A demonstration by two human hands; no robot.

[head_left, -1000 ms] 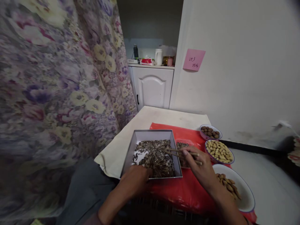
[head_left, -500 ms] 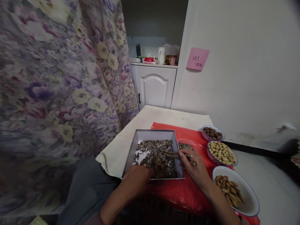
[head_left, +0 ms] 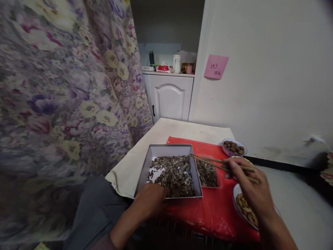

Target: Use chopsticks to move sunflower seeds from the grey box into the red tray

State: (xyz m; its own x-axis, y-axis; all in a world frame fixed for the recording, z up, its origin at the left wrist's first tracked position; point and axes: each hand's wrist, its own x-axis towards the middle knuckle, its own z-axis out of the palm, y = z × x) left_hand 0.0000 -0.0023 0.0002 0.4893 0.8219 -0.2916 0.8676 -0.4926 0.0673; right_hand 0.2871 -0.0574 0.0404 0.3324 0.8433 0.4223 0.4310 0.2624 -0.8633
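Observation:
A shallow white box (head_left: pixel 170 150) stands on the table, holding many striped sunflower seeds (head_left: pixel 177 182). My left hand (head_left: pixel 151 200) is closed over the near wall of this box, its fingertips partly hidden. In my right hand (head_left: pixel 251 182) is a pair of wooden chopsticks (head_left: pixel 212 161), their tips above the box's right wall; whether a seed is between them I cannot make out. Right beside the box, below the chopsticks, lies a clear plastic container (head_left: pixel 218 187) with more sunflower seeds in it.
Along the table's right side stand a bowl of round brown nuts (head_left: pixel 233 147), a bowl of peanuts (head_left: pixel 243 160) half behind my right hand, and a white bowl (head_left: pixel 236 189) of long brown nuts. Red plastic sheeting (head_left: pixel 179 140) covers part of the pale tablecloth (head_left: pixel 196 131). A floral curtain (head_left: pixel 78 104) hangs at left.
My right hand has swung right and away from the box with the chopsticks, now over the peanut and white bowls. More of the clear container shows. My left hand stays on the box.

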